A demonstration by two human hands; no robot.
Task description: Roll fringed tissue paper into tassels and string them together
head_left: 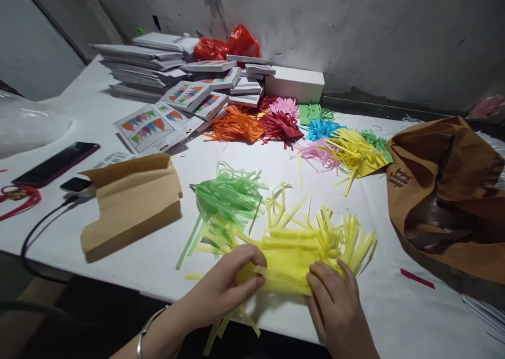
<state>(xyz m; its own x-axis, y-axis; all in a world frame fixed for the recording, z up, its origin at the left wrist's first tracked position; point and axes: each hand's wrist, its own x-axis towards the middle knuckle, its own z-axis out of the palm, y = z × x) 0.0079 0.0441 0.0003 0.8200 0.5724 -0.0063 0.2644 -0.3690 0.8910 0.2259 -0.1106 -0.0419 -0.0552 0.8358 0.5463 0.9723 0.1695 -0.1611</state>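
Note:
A yellow tissue-paper tassel sheet (290, 261) lies near the table's front edge, its middle band flat and its cut strips fanned out on both sides. My left hand (239, 275) pinches the near left edge of the band between thumb and fingers. On the right side, my right hand (333, 290) has its fingers curled over the near edge, the thumb side partly hidden. Some yellow strips hang below the table edge. Just behind and to the left, a green tissue tassel (229, 196) spreads out, partly under the yellow strips.
Folded brown paper (138, 203), a phone (57, 163) and a cabled charger (77, 184) lie left. Behind are printed packets (187, 95), orange (236, 125) and yellow tassels (357, 151), a white box (295, 82) and red plastic bags (242, 42). A brown bag (414, 153) stands right.

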